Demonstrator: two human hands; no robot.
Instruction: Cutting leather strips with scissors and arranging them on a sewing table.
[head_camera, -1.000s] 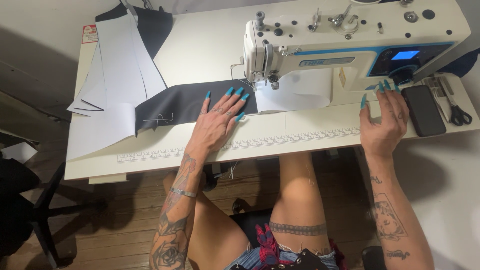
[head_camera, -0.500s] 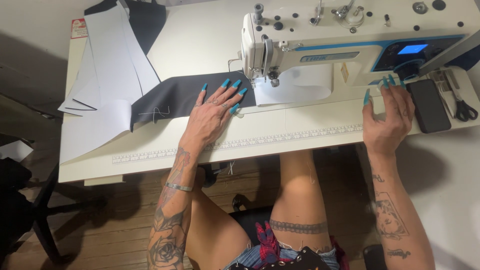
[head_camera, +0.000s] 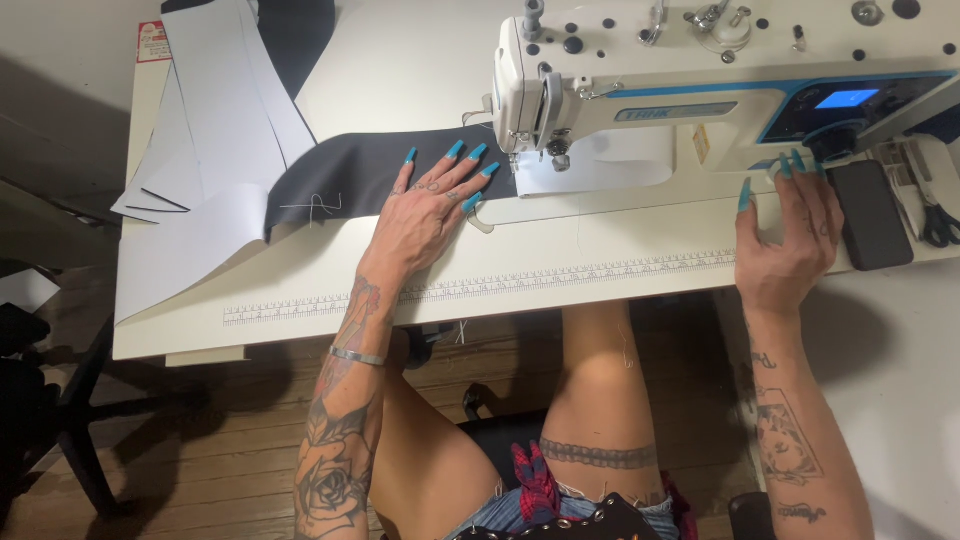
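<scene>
We keep our left hand (head_camera: 425, 215) flat and unclenched on the dark fabric (head_camera: 360, 175) left of the needle, steadying it, while our right hand (head_camera: 785, 240) rests open by the sewing machine (head_camera: 700, 90) base

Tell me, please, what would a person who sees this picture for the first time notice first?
Probably the white sewing machine at the top right of the table, with its lit blue screen. Next, the left hand with long turquoise nails, lying flat on the dark fabric beside the needle. The right hand rests by the machine's base, next to a black phone.
</scene>
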